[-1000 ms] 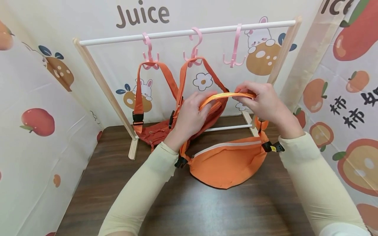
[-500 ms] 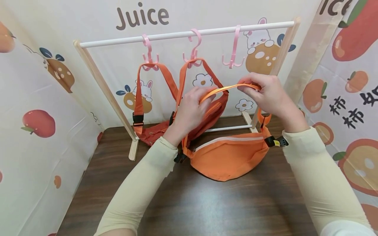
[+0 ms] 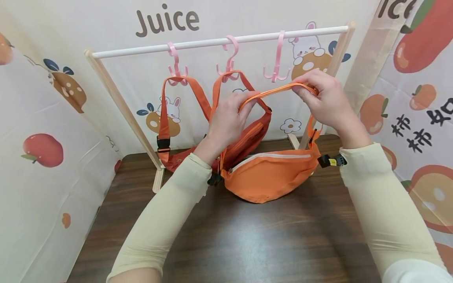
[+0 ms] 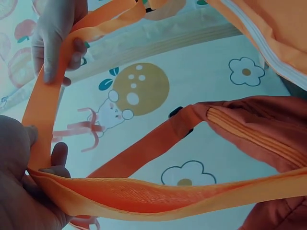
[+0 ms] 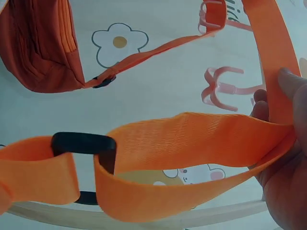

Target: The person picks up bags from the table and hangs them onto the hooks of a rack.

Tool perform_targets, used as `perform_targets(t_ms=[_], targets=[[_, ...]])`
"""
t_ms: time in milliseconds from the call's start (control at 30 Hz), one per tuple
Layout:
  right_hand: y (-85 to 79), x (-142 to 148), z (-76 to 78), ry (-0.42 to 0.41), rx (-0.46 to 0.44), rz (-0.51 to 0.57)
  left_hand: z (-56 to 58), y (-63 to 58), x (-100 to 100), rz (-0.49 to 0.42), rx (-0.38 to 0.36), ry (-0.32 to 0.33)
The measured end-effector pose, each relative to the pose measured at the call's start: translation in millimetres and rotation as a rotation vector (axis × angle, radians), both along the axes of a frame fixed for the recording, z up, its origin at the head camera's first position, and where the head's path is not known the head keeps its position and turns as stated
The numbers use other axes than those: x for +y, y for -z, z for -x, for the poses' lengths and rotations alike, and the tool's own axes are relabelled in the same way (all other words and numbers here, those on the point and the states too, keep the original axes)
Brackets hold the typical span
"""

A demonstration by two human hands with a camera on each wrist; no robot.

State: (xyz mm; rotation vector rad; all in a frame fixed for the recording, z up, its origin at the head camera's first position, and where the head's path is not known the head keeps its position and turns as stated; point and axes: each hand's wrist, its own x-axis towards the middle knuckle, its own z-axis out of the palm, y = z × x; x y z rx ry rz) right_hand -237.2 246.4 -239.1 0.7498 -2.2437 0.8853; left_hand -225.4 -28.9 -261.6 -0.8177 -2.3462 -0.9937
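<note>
My left hand (image 3: 231, 118) and right hand (image 3: 323, 98) each pinch the orange strap (image 3: 274, 91) of a bright orange waist bag, the strap stretched between them. Below them hangs the bag's body (image 3: 269, 177), its pale zipper along the top, low over the table. In the right wrist view a black slider buckle (image 5: 84, 143) sits on the strap beyond my right hand. The pink hook (image 3: 277, 65) on the right of the rail is just behind the strap and carries nothing. Two darker red-orange waist bags hang by their straps from the left hook (image 3: 175, 65) and middle hook (image 3: 231, 63).
A white rail (image 3: 141, 50) on wooden posts (image 3: 120, 106) stands at the back of the dark wooden table (image 3: 226, 243). The left red bag (image 3: 177, 159) and middle red bag (image 3: 251, 139) hang behind my left forearm. Fruit-printed sheets (image 3: 42, 188) wall the sides.
Both hands have risen toward the rail, the right one further, lifting the orange waist bag up and away from me. The strap now slopes up to the right. The hanging red bags stay put.
</note>
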Motion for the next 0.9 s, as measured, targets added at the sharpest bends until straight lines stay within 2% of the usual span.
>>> perform_targets(t_ms=[267, 433, 633, 900], targets=[[-9.0, 4, 8.4, 0.064, -0.027, 0.045, 10.7, -12.7, 8, -0.028, -0.029, -0.026], [-15.3, 4, 15.1, 0.105, -0.041, 0.074, 18.8, -18.3, 13, -0.04, -0.02, -0.034], [-21.3, 5, 26.2, 0.114, -0.041, 0.106, 26.1, -25.4, 20, -0.053, -0.005, -0.061], [-23.5, 7, 38.3, 0.139, -0.079, 0.119, 36.8, -27.7, 27, -0.051, -0.012, -0.097]])
